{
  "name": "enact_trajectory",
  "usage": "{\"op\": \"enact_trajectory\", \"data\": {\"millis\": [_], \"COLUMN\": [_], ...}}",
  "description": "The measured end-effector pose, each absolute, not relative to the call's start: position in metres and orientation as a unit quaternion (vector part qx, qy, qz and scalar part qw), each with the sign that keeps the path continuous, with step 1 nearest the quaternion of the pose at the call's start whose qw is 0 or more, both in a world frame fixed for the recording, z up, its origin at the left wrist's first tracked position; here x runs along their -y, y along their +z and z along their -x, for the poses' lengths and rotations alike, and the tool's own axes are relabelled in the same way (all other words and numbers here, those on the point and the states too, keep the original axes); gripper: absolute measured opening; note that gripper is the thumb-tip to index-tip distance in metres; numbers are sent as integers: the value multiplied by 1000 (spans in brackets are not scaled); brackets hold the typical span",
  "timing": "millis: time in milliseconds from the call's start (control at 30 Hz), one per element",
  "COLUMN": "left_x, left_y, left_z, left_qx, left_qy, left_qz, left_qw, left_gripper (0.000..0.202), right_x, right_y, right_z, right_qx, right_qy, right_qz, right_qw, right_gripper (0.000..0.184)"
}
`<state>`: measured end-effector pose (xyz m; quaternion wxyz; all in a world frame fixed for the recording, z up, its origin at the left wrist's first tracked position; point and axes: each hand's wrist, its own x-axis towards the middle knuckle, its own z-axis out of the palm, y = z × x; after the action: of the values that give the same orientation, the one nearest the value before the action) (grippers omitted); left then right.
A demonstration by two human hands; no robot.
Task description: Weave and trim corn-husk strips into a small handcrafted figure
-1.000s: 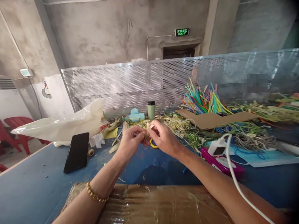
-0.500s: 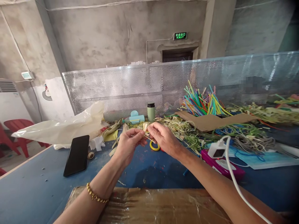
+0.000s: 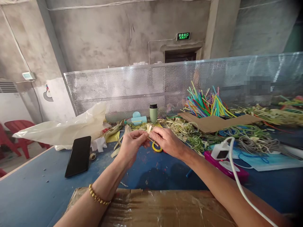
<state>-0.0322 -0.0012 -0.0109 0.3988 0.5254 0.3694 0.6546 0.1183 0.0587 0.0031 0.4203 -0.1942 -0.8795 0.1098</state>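
My left hand and my right hand meet above the middle of the blue table, fingertips pinched close together. Between them is a small pale strip that looks like dried husk; its flared end sticks up above the fingers. Most of the strip is hidden by my fingertips. Just beneath my right hand lies a yellow ring-shaped handle, perhaps of scissors, partly covered. Behind the hands stands a green flask with a black lid.
A black phone and a plastic bag lie to the left. Heaped husks and cords, cardboard, colourful pipe cleaners and a magenta box with a white cable occupy the right. A taped carton is nearest me.
My right hand has turned slightly, its fingers now more folded over the strip. The strip's flared end has shifted a little right and looks narrower. My left hand has barely moved.
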Motion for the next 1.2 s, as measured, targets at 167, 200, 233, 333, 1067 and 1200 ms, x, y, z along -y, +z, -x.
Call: {"op": "enact_trajectory", "data": {"millis": [167, 200, 233, 333, 1067, 1200], "left_x": [0, 0, 0, 2, 4, 5], "left_y": [-13, -13, -13, -11, -9, -10], "left_z": [33, 33, 32, 30, 30, 28], "left_qx": [-388, -386, -379, -345, -328, -309], "left_qy": [639, 638, 637, 641, 639, 638], "left_qz": [-547, -548, -547, -533, -546, -534], "left_qw": [378, 380, 388, 431, 432, 461], "left_gripper": [17, 18, 18, 19, 16, 18], "right_x": [-59, -60, -60, -61, -53, -53], "right_y": [2, 2, 1, -1, 0, -1], "right_z": [-117, -117, -117, -116, -114, -114], "right_qx": [855, 852, 849, 839, 849, 847], "right_qy": [141, 142, 144, 153, 97, 97], "right_qz": [176, 177, 181, 192, 180, 171], "right_qw": [467, 471, 474, 485, 488, 494], "right_gripper": [19, 17, 17, 15, 13, 11]}}
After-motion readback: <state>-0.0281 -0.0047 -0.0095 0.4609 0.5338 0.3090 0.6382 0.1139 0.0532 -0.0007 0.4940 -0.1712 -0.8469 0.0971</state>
